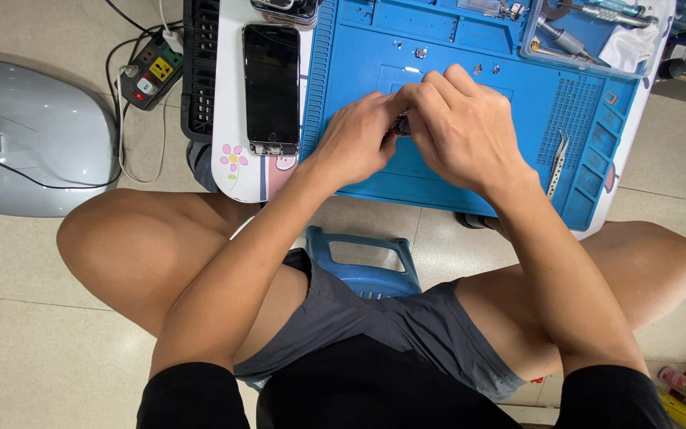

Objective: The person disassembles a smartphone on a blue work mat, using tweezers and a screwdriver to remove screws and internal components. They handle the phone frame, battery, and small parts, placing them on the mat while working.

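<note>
My left hand (356, 137) and my right hand (460, 127) meet over the middle of a blue work mat (470, 48). Between their fingertips is a small dark part (401, 124), pinched by both hands and mostly hidden by the fingers. A black smartphone (271, 86) lies face up on the white table, just left of the mat and of my left hand. A pair of metal tweezers (556, 163) rests on the mat, to the right of my right hand.
A clear tray (589, 36) with tools and a white cloth sits at the mat's far right corner. Tiny screws (420, 53) lie on the mat. On the floor to the left are a power strip (150, 73) and a grey plastic shell (33, 135). A blue stool (365, 262) is under me.
</note>
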